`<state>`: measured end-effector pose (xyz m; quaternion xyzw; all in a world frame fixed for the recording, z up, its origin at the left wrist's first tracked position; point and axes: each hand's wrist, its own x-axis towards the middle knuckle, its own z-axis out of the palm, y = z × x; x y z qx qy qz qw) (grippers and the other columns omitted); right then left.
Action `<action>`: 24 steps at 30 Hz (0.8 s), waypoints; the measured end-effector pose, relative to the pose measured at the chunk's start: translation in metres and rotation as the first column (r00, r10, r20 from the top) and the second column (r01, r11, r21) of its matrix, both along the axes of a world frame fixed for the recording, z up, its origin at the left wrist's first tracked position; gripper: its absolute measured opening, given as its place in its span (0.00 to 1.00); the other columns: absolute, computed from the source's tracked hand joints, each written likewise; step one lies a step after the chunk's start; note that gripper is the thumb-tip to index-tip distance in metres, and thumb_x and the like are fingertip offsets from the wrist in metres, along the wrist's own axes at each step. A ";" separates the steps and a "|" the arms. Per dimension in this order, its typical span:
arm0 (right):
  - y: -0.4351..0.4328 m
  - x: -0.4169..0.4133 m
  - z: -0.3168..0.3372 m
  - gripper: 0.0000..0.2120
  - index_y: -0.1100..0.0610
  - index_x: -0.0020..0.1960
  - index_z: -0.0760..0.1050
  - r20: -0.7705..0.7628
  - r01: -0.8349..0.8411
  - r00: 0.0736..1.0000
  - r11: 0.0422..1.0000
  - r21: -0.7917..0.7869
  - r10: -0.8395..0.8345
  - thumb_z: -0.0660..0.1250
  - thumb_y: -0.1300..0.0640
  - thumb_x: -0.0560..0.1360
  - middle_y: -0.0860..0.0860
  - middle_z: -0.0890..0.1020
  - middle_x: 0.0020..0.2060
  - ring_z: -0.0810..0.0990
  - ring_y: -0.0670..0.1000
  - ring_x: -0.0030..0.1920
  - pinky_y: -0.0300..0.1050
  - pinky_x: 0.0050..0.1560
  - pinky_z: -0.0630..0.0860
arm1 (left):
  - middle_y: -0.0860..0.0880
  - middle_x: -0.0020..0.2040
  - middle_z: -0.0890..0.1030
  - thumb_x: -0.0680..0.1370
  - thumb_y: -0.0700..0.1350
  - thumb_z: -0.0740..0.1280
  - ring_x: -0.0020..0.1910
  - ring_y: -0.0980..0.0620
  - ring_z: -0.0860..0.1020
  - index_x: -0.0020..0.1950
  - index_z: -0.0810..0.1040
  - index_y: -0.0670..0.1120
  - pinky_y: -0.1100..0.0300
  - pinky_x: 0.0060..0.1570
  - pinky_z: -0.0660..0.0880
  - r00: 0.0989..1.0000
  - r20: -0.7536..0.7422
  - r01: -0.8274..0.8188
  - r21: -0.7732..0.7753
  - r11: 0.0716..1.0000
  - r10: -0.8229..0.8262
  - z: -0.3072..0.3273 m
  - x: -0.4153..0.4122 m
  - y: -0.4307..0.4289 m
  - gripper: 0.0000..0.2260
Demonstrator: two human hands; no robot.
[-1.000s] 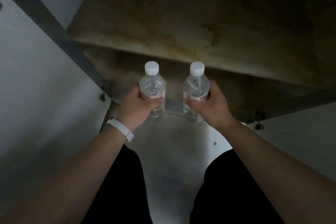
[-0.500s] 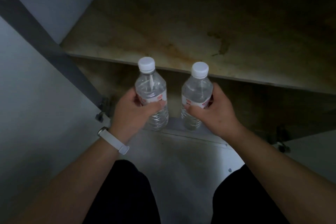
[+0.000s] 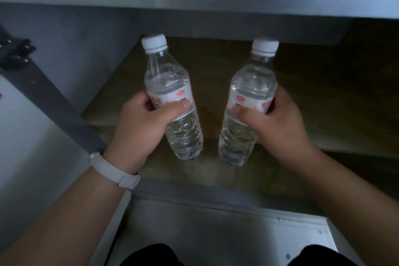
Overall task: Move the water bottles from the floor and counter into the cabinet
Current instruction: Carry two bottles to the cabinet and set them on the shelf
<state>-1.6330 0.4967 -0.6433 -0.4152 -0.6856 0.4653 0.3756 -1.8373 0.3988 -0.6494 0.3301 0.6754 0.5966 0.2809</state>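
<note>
**Dim, soft, wide-angle view**

Light is low and cool. The brown wooden cabinet shelf [image 3: 313,97] falls into deep shadow toward the right. Faint highlights glint on the clear plastic water bottles [image 3: 172,97]. Edges bend; detail looks slightly blurred.

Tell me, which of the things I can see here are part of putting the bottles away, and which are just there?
Part of the job:
- left hand, gripping the left bottle
- right hand, gripping the right bottle
- cabinet shelf, where they are headed

Just there:
- white wristband on the left wrist
- door hinge
- floor
</note>
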 end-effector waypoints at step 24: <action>0.046 -0.027 -0.017 0.33 0.43 0.65 0.65 -0.012 -0.036 0.999 0.999 0.013 0.036 0.78 0.50 0.67 0.34 0.76 0.49 0.74 0.25 0.43 0.21 0.34 0.70 | 0.61 0.57 0.83 0.69 0.55 0.78 0.55 0.65 0.81 0.66 0.75 0.56 0.60 0.54 0.79 0.982 -0.186 -0.016 0.054 0.998 0.025 -0.016 -0.006 0.040 0.27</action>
